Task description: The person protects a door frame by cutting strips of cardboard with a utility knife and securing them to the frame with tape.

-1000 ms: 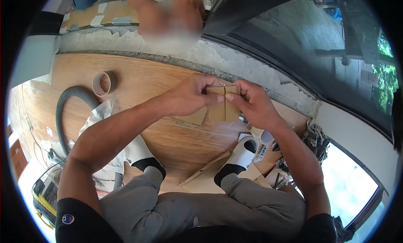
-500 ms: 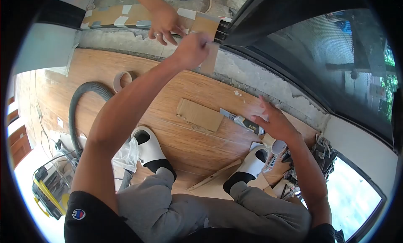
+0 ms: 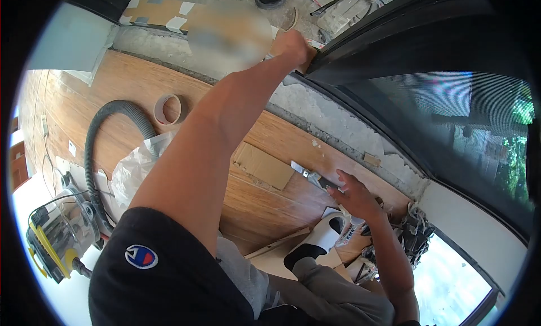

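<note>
My left hand (image 3: 292, 47) reaches far forward to the end of a taped cardboard strip (image 3: 163, 13), beside the black door frame. Its fingers are bent down and mostly hidden from me. Beneath it, a bit of brown cardboard (image 3: 307, 60) shows by the frame. My right hand (image 3: 358, 197) is open above the wooden floor, fingers spread and holding nothing. Just under its fingertips lies a scraper-like knife (image 3: 318, 179) with a wide blade and a grey and black handle. A flat cardboard piece (image 3: 262, 165) lies left of the blade.
A tape roll (image 3: 170, 109), grey vacuum hose (image 3: 121, 109) and clear plastic bag (image 3: 132, 171) lie at left. The vacuum (image 3: 62, 230) stands lower left. A black screened door (image 3: 451, 117) slants along the right. Another tape roll lies below my right hand. A blurred patch covers the top middle.
My left hand has moved forward and right, to the door frame. The other person's hand and the cardboard flap hanging below mine no longer show. My view has shifted; my right hand stays open.
</note>
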A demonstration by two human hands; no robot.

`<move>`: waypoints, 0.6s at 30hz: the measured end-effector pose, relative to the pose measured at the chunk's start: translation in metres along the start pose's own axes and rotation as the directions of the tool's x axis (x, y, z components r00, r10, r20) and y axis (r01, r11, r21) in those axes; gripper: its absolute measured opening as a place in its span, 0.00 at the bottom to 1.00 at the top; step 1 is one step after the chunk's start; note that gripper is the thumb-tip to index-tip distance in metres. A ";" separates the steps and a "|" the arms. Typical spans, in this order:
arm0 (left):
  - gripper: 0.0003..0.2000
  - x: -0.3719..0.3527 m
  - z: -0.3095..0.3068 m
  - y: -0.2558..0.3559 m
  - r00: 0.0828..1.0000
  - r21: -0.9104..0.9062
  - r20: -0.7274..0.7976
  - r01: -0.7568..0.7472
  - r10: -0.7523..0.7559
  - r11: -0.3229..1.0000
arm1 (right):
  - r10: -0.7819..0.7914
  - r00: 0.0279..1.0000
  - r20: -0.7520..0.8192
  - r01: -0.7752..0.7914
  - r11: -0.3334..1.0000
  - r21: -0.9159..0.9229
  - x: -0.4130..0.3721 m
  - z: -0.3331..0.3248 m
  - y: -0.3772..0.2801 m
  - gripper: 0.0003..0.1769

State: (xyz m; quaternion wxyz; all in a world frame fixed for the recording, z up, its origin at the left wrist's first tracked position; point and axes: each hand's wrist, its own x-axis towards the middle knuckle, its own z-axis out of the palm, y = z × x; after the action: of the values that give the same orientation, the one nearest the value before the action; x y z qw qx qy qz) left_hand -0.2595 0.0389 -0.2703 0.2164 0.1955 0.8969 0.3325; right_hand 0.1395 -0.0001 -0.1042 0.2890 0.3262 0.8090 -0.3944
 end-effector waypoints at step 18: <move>0.48 -0.027 -0.055 -0.009 0.754 0.252 0.514 -0.588 0.408 0.769 | 0.009 0.999 0.041 -0.010 1.000 0.028 0.013 0.005 0.015 0.41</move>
State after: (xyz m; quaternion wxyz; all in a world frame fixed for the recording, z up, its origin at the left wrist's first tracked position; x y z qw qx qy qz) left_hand -0.2672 -0.0087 -0.2316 0.2654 0.5404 0.7866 0.1371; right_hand 0.1435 0.0072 -0.1229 0.3029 0.3260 0.7956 -0.4111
